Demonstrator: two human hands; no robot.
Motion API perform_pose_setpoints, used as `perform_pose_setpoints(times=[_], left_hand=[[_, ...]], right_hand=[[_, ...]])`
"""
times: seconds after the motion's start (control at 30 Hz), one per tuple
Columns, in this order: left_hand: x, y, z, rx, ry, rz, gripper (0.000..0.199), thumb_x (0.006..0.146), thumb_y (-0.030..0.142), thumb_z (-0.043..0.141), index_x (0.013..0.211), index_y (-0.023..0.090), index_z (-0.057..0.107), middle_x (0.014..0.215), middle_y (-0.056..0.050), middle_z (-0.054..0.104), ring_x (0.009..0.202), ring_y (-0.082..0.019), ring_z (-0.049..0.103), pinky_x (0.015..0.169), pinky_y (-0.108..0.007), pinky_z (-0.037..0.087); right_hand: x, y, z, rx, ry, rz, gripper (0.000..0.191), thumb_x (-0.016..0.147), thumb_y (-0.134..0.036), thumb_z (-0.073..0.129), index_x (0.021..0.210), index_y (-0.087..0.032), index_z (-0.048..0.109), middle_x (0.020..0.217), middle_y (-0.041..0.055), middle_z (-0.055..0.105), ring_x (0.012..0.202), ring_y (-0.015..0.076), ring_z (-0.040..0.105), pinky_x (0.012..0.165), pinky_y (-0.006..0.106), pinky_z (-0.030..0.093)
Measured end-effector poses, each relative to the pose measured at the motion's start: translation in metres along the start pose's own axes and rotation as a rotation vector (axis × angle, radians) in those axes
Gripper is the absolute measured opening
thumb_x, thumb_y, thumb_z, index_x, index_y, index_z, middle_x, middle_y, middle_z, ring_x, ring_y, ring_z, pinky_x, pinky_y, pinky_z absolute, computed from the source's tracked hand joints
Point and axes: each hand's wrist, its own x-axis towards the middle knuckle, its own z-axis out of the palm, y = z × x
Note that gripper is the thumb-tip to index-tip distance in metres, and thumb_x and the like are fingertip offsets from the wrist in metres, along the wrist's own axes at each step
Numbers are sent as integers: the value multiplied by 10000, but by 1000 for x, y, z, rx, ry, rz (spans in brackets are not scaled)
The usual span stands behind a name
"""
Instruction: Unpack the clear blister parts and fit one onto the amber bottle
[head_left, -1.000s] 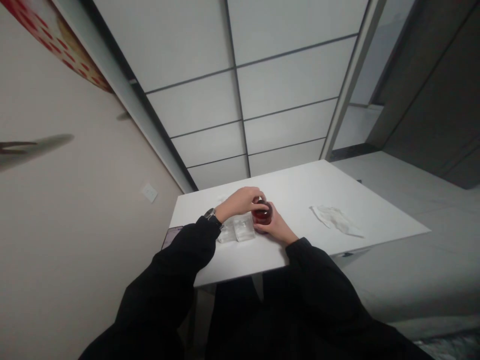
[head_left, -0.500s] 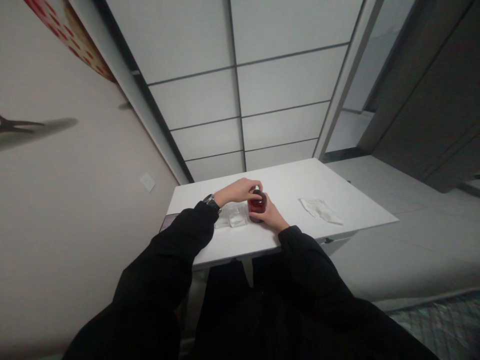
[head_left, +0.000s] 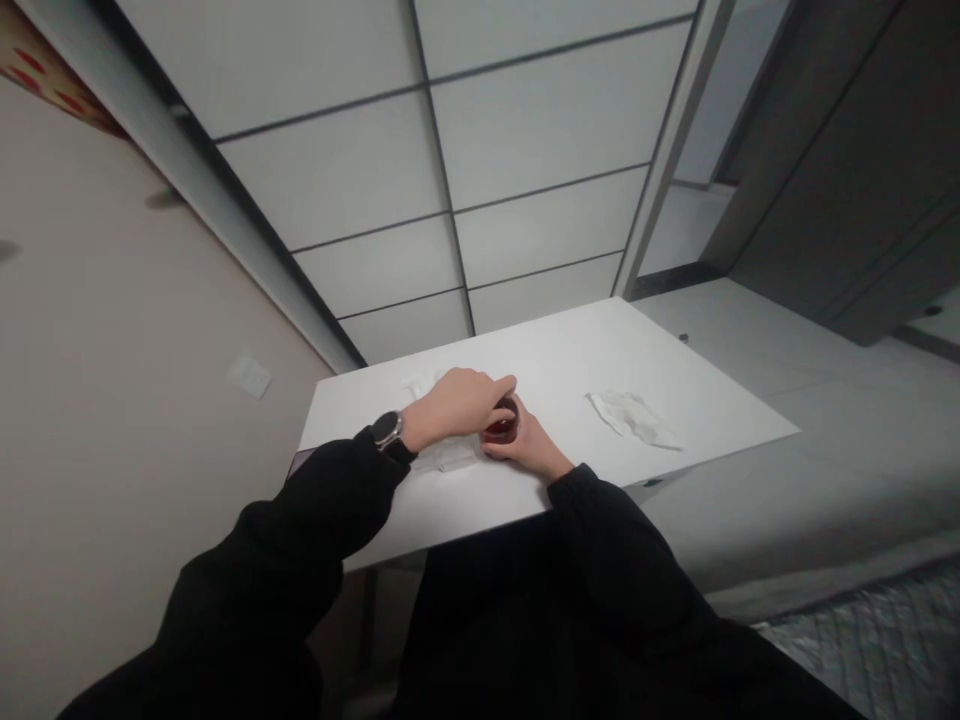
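Observation:
A dark red, see-through bottle (head_left: 501, 430) stands on the white table (head_left: 555, 370) in front of me. My right hand (head_left: 532, 445) is wrapped round its body from the right. From the left, my left hand (head_left: 466, 402) reaches over the bottle with fingers and thumb closed round its top, which they mostly hide. Under and beside my left wrist lies a clear plastic container (head_left: 456, 455), partly covered by the hand. A crumpled white tissue (head_left: 634, 418) lies to the right of my right hand.
A small pale clear item (head_left: 411, 386) shows beyond my left wrist. The edge of a dark flat object (head_left: 300, 460) pokes out at the table's left side. Sliding panels (head_left: 390, 170) stand behind the table, and a wall (head_left: 150, 400) is on the left.
My view has shifted and tilted. My left hand has turned over the bottle's top and now covers the dark cap that showed before. My right hand keeps its hold on the body.

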Motion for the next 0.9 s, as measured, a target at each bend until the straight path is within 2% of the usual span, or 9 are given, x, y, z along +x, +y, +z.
perform_pose_setpoints(times=[0.07, 0.17, 0.23, 0.3, 0.4, 0.57, 0.63, 0.77, 0.9], left_hand=[[-5, -12, -2, -84, 11, 31, 241, 1000, 439, 686, 1111, 228, 721, 746, -42, 725, 654, -222, 661, 606, -308, 360], [-2, -31, -9, -216, 158, -39, 310, 997, 518, 683, 1005, 212, 734, 648, -8, 641, 593, -188, 580, 620, -301, 345], [11, -45, -13, -307, 240, -48, 314, 997, 515, 677, 1007, 209, 746, 687, -3, 654, 626, -174, 585, 652, -294, 362], [30, -60, -10, -406, 221, -15, 252, 990, 441, 675, 1069, 215, 755, 800, -8, 707, 714, -167, 626, 699, -284, 395], [64, -83, 17, -473, 65, -74, 281, 895, 288, 731, 1152, 175, 726, 941, -35, 754, 810, -169, 651, 754, -274, 439], [93, -101, 89, -501, -84, -37, 151, 727, 101, 766, 866, 156, 744, 830, -26, 770, 775, -164, 673, 730, -249, 468], [96, -102, 108, -509, -107, 4, 189, 725, 70, 734, 889, 160, 764, 871, -35, 789, 818, -175, 693, 765, -258, 484], [99, -106, 120, -542, -138, 123, 317, 743, 42, 695, 1014, 168, 799, 1012, -55, 810, 940, -191, 722, 872, -275, 510], [103, -107, 122, -567, -149, 218, 305, 769, 48, 694, 1030, 164, 801, 1077, -80, 796, 1000, -201, 716, 922, -287, 505]], right_hand=[[0, -2, -1, -11, 7, -5, 826, 655, -426, 935, 1348, -260, 518, 1282, 78, 716, 1171, 300, 706, 1055, 486, 554], [-1, -7, -1, -51, 25, -31, 856, 660, -424, 938, 1384, -254, 515, 1358, 107, 692, 1249, 327, 677, 1120, 506, 509], [-1, -10, -1, -72, 27, -34, 847, 673, -435, 934, 1389, -252, 520, 1387, 118, 680, 1289, 334, 660, 1140, 504, 495], [-2, -12, -1, -89, 29, -25, 830, 680, -441, 932, 1377, -240, 528, 1391, 127, 674, 1298, 334, 657, 1142, 499, 496], [-4, -13, -3, -109, 28, -5, 843, 682, -442, 935, 1378, -221, 516, 1393, 141, 664, 1302, 333, 655, 1149, 496, 494], [-5, -12, -5, -108, -6, 21, 869, 687, -443, 943, 1395, -224, 490, 1408, 153, 653, 1334, 342, 640, 1175, 506, 479], [-5, -12, -6, -107, -5, 20, 866, 695, -438, 942, 1399, -226, 485, 1419, 156, 647, 1343, 343, 635, 1183, 509, 472], [-5, -14, -6, -106, -21, 24, 844, 705, -432, 938, 1395, -227, 497, 1420, 153, 649, 1341, 345, 638, 1177, 510, 478], [-4, -15, -5, -102, -18, 22, 856, 688, -418, 950, 1392, -231, 502, 1425, 151, 644, 1340, 344, 640, 1168, 510, 487]])
